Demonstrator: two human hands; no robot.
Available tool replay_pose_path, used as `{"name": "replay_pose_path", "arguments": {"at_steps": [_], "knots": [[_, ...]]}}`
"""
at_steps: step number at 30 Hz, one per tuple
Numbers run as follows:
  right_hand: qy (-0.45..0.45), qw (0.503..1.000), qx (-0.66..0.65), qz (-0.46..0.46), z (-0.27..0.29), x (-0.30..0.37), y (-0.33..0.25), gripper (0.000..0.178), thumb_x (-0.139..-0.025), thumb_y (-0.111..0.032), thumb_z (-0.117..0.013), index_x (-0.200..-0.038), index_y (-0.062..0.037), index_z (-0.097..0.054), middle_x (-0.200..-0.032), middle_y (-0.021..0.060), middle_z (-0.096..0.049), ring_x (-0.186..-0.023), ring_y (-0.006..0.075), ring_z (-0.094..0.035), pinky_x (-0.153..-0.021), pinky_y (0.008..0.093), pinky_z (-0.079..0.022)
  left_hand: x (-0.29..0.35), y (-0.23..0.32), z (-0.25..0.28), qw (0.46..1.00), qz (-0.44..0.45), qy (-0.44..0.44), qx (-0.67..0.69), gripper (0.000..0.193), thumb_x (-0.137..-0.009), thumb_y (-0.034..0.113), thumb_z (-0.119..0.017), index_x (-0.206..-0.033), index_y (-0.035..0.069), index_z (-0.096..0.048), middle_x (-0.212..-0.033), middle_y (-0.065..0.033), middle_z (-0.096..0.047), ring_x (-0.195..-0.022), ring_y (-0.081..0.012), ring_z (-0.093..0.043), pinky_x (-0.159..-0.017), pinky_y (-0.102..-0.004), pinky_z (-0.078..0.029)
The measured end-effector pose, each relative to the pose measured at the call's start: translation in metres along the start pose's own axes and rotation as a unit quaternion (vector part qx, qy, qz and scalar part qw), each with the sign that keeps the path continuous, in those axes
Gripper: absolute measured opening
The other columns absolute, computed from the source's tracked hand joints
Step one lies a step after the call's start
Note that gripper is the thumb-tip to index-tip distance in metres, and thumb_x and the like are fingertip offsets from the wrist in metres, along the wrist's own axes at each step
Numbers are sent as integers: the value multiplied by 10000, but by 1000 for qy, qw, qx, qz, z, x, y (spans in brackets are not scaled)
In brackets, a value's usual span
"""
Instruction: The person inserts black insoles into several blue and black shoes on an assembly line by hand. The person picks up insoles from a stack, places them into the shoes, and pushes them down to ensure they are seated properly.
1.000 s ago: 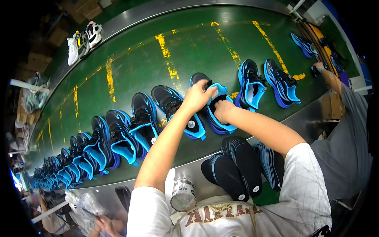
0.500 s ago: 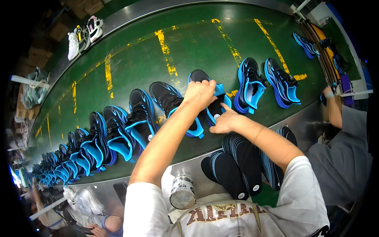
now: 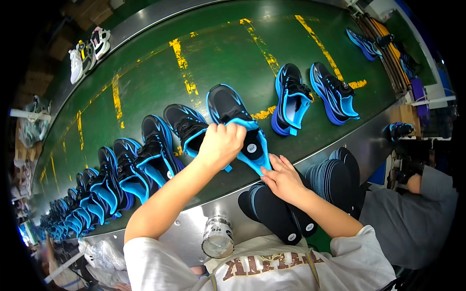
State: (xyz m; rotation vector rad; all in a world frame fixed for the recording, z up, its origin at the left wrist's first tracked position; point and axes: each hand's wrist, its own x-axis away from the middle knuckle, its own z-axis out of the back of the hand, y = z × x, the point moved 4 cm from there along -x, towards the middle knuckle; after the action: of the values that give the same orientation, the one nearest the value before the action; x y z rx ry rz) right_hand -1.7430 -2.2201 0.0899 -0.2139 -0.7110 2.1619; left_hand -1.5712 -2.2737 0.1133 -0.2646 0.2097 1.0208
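Note:
A black sneaker (image 3: 224,103) with bright blue lining lies in front of me, toe pointing away, heel toward the bench edge. My left hand (image 3: 223,145) is closed on its left collar and tongue, pulling the opening wide. My right hand (image 3: 285,178) pinches the blue heel collar between thumb and fingers. Inside the opening a dark insole (image 3: 257,154) shows, with a round white sticker at its heel. Just left of it stands another black and blue sneaker (image 3: 182,121), partly hidden by my left hand and forearm.
A long row of similar sneakers (image 3: 108,169) runs off left on the green belt (image 3: 150,82). Two sneakers (image 3: 291,99) stand to the right. Stacked black insoles (image 3: 330,179) and a clear jar (image 3: 217,237) sit on the metal ledge (image 3: 189,218). A person's grey sleeve (image 3: 412,218) is at right.
The sneaker between my hands has come nearer to me, its opening spread wider. My right hand has shifted to the heel collar. The neighbour's hand at right has drawn back, leaving a shoe there.

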Motion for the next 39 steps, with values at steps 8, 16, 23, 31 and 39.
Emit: {"name": "replay_pose_path", "arguments": {"at_steps": [8,16,23,31,39], "knots": [[83,996,-7,13,-1,-16,-14,242,-770,-188,-597,-970,-53,-614,-1123,238,-497,-1048,340,-490,-915,410,-358,2,-16,-19,991,102,-30,-76,214,-637,218,-587,-736,69,-468,-616,-43,-490,-506,-195,-514,-500,-318,-387],[101,994,13,-43,39,9,-4,399,-769,-211,-581,-1132,-59,-511,-1197,230,-433,-1118,358,-418,-935,427,-326,-33,-34,-40,978,120,-132,108,168,-703,182,-515,-697,16,-491,-661,-160,-568,-593,-315,-582,-554,-390,-463],[98,981,40,-162,36,125,2,590,-736,-327,-637,-1247,-113,-433,-1272,288,-318,-1122,445,-377,-898,451,-368,-21,-71,-3,663,413,-3,625,183,-835,162,-427,-843,9,-528,-710,-10,-531,-473,-55,-311,-441,-210,-281],[95,970,15,-222,18,198,9,546,-758,-271,-622,-1237,-79,-442,-1240,341,-319,-1052,463,-431,-846,447,-412,-98,-58,9,658,430,48,616,260,-830,250,-531,-678,62,-437,-608,-19,-484,-443,-86,-334,-401,-241,-280],[132,965,-74,-212,62,184,6,454,-822,-182,-549,-1206,31,-437,-1193,355,-364,-1029,466,-455,-866,423,-403,-157,36,-56,982,29,-116,148,516,-780,349,-562,-1235,202,-367,-728,-126,-611,-664,-300,-607,-570,-387,-468]]}}
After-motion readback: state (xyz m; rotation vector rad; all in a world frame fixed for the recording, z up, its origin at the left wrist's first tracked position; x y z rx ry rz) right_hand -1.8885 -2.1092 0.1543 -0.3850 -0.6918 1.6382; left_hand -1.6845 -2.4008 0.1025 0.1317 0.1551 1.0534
